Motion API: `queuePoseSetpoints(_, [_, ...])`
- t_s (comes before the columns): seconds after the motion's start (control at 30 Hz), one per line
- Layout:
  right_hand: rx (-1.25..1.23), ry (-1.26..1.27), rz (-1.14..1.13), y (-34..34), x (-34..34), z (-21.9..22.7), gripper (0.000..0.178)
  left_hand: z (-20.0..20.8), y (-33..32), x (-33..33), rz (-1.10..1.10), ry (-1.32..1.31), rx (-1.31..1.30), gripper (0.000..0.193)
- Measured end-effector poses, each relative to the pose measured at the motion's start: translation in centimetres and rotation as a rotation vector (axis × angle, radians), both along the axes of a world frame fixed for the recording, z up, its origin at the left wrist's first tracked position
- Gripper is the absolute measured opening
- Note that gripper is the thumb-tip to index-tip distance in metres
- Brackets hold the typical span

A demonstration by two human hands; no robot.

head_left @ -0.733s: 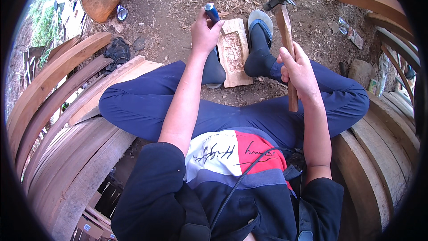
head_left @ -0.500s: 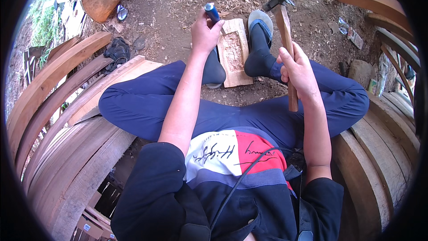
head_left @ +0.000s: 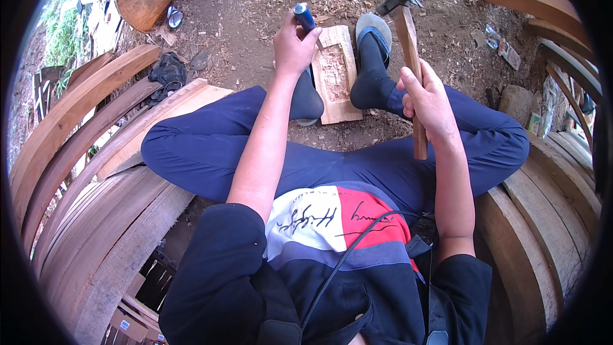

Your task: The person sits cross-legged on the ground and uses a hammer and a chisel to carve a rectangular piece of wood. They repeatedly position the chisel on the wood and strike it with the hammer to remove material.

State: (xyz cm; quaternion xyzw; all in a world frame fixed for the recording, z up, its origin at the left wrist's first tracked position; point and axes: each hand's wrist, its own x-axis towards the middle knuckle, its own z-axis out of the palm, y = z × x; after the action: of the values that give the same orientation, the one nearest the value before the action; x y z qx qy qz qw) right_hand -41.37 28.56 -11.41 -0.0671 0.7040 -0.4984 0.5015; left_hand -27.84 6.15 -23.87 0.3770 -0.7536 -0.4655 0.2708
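Note:
My left hand (head_left: 295,46) is closed around a blue-handled chisel (head_left: 304,18), held upright at the left edge of a wooden block (head_left: 341,113). Little of the chisel's blade shows beside my fingers. The block has a rough, shallow rectangular hollow (head_left: 333,73) cut into its face, and it lies on the ground between my feet. My right hand (head_left: 428,99) grips the wooden handle of a claw hammer (head_left: 407,35). The hammer's dark metal head is raised to the right of the block, apart from the chisel.
My sandalled feet (head_left: 373,57) flank the block. Wood chips litter the dirt ground (head_left: 255,0). Curved wooden pieces (head_left: 83,99) stand at the left, with more planks (head_left: 543,6) at the right. A log stump (head_left: 143,3) and a dark bag (head_left: 169,71) lie at the far left.

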Motion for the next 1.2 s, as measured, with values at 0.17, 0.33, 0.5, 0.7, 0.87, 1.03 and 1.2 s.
queuePoseSetpoints(0.17, [-0.004,-0.019,-0.005,0.0,0.0,0.0,0.038,0.0,-0.1,0.0,0.006,-0.004,0.003,0.036])
queuePoseSetpoints(0.33, [-0.002,-0.009,0.004,0.0,0.0,0.0,0.039,-0.1,0.0,0.0,0.009,0.011,0.002,0.036])
queuePoseSetpoints(0.5, [-0.006,-0.016,-0.001,0.0,0.0,0.0,0.039,-0.2,0.0,0.1,0.009,-0.008,0.003,0.037])
queuePoseSetpoints(0.7, [-0.014,-0.008,-0.007,0.0,0.1,0.2,0.039,-0.1,0.1,0.0,0.017,-0.016,0.0,0.038])
queuePoseSetpoints(0.87, [-0.007,-0.006,-0.006,0.0,0.1,0.2,0.038,-0.7,0.1,0.2,0.011,0.002,0.004,0.038])
queuePoseSetpoints(1.03, [0.001,-0.011,-0.018,0.0,0.1,0.3,0.037,0.8,0.2,-0.2,-0.04,-0.063,0.114,0.055])
queuePoseSetpoints(1.2, [0.007,-0.014,-0.009,0.1,0.1,0.0,0.036,1.2,0.3,-0.1,-0.043,-0.092,0.1,0.054])
